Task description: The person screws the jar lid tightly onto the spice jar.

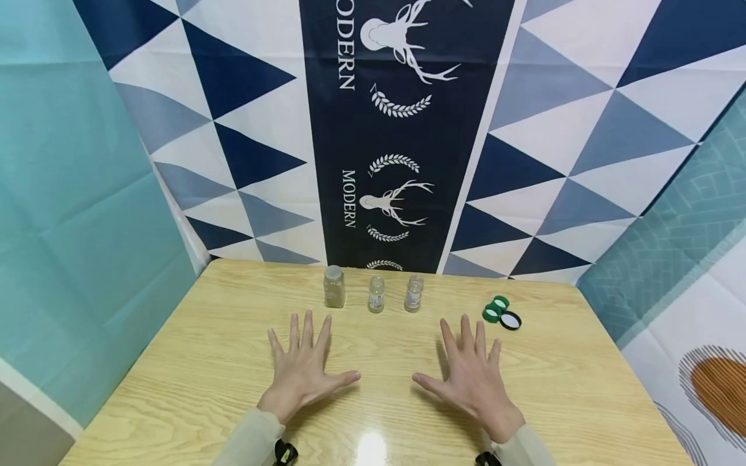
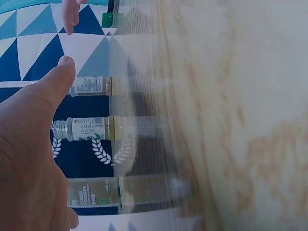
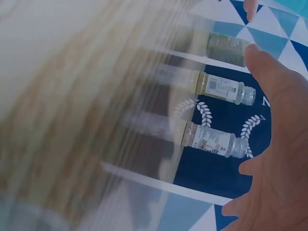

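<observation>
My left hand (image 1: 305, 372) and right hand (image 1: 472, 378) are held low over the table with fingers spread, palms down and nothing in them. Beyond the left fingertips a larger squarish jar (image 1: 335, 291) with a pale top stands upright. To its right stand two small clear glass jars with labels, one in the middle (image 1: 376, 299) and one on the right (image 1: 413, 298). In the right wrist view, both small jars show uncovered threaded necks. Past the right fingertips, two green lids (image 1: 491, 313) and a black lid (image 1: 510, 320) lie touching or nearly so.
The wood-grain table (image 1: 192, 362) runs back to a patterned cloth (image 1: 256, 149) hanging close behind the jars. A teal cloth (image 1: 87, 207) hangs on the left. More cloth (image 1: 688, 278) hangs along the right edge.
</observation>
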Demonstrator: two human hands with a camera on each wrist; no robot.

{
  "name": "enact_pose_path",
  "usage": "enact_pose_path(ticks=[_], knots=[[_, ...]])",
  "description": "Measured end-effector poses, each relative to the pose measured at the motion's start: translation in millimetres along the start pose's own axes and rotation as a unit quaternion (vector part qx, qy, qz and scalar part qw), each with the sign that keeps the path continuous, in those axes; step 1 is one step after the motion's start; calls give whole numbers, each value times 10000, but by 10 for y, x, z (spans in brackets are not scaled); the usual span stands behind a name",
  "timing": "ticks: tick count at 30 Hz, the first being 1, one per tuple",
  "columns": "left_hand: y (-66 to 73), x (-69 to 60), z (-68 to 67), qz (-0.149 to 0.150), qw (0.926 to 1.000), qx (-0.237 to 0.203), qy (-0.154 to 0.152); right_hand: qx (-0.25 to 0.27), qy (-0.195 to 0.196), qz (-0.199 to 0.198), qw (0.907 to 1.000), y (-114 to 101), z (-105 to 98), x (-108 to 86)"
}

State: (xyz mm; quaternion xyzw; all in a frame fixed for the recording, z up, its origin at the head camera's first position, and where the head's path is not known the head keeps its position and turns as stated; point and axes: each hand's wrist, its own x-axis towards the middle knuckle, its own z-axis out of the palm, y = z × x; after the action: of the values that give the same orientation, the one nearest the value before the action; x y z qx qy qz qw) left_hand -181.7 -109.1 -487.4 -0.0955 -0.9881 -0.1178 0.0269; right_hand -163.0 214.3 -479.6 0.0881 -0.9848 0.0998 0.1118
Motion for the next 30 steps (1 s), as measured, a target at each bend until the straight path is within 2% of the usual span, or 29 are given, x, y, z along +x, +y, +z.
enact_pose_path(ticks=[6,15,22,30], knots=[[-2,20,1,-16,9999,-90,-136,55,-54,10,10000,12,1,26],[15,119,-1,-64,9995,-306,-68,469,-163,204,9986,46,-1,129],[17,197,9,-147,9989,-438,-113,839,-100,233,9961,59,37,247],[29,237,-2,-135,9972,-740,3,1187,-44,260,9926,56,60,405]])
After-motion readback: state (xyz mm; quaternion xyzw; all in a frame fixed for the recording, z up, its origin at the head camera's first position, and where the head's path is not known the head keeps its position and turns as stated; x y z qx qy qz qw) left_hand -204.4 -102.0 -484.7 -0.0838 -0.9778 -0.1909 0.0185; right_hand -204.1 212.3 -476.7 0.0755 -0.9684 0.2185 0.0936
